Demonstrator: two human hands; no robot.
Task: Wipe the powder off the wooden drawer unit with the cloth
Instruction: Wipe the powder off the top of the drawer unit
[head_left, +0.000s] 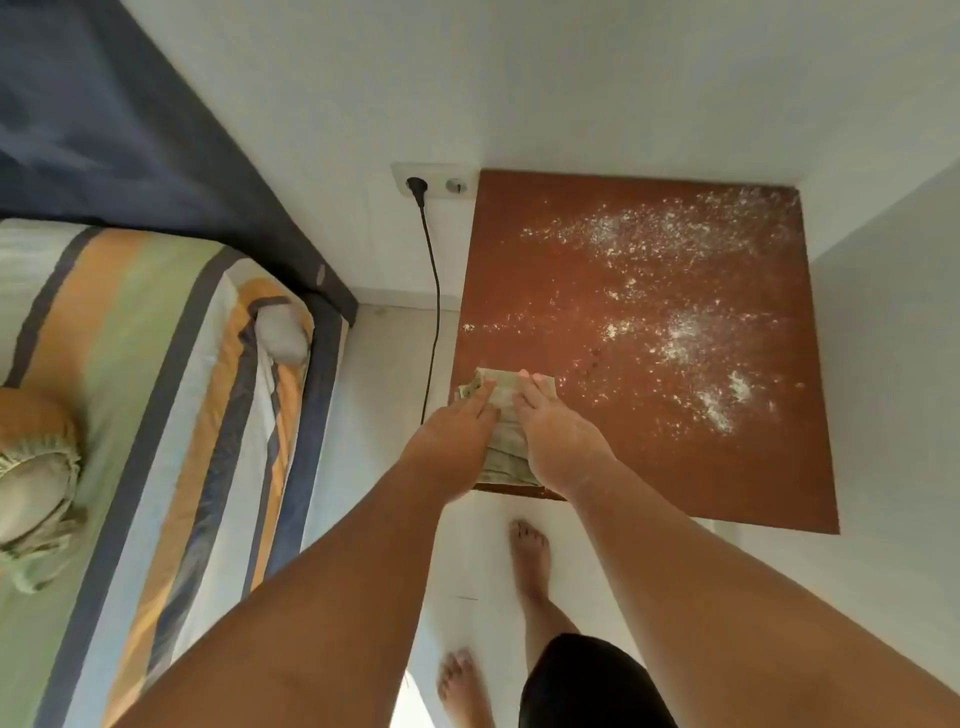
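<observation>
The wooden drawer unit (550, 291) shows its reddish-brown top from above, set in a white wall corner. White powder (680, 332) is scattered across its far and right parts. A folded pale green cloth (506, 441) lies on the near left corner of the top. My left hand (454, 434) presses flat on the cloth's left side. My right hand (556, 431) presses flat on its right side. The hands cover much of the cloth.
A bed with a striped cover (156, 395) stands at the left. A black cable (434, 306) hangs from a wall socket (434, 182) between bed and unit. My bare feet (527, 556) stand on the white floor in front of the unit.
</observation>
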